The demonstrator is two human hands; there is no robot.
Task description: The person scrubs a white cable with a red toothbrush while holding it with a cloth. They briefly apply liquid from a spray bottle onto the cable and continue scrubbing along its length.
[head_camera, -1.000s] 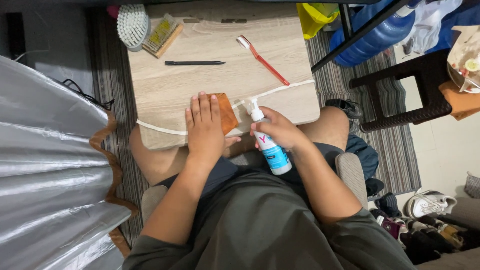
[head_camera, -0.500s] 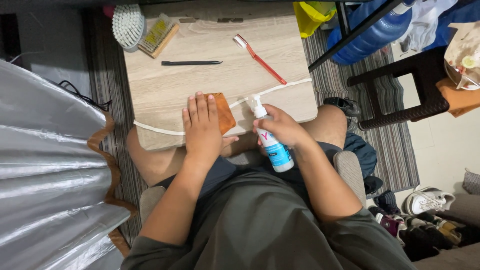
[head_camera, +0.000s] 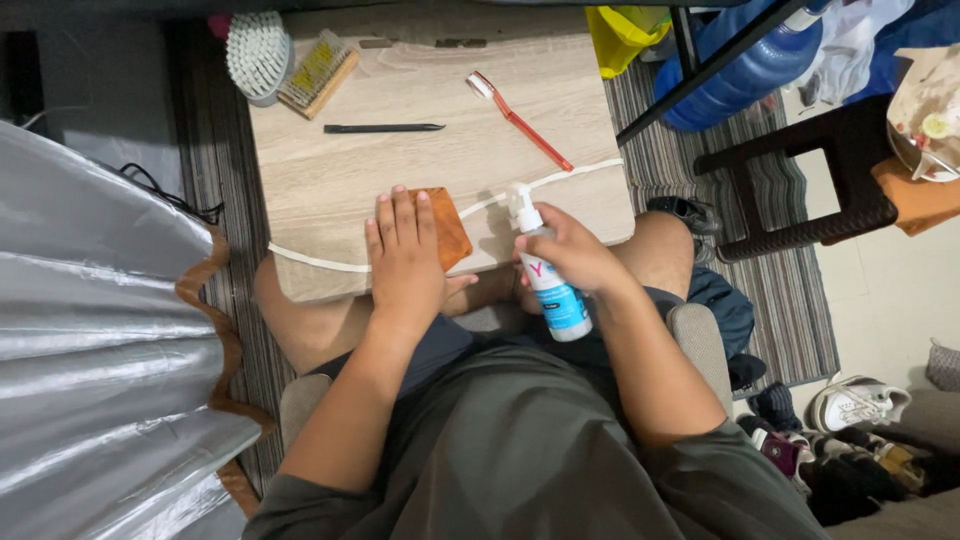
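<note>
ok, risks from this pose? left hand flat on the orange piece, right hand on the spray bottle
1. The spray bottle nozzle faces the left hand, which covers most of the orange piece, so spray may hit the fingers instead.
2. The white cord runs right under the nozzle and could get wet.
3. The orange piece lies near the wooden board edge and might slide off.

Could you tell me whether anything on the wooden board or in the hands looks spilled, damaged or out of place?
Nothing stands out. The left hand lies flat on a brown cloth on the board, the right hand holds a spray bottle, and no spill shows. The toothbrush and black pen lie loose.
</note>
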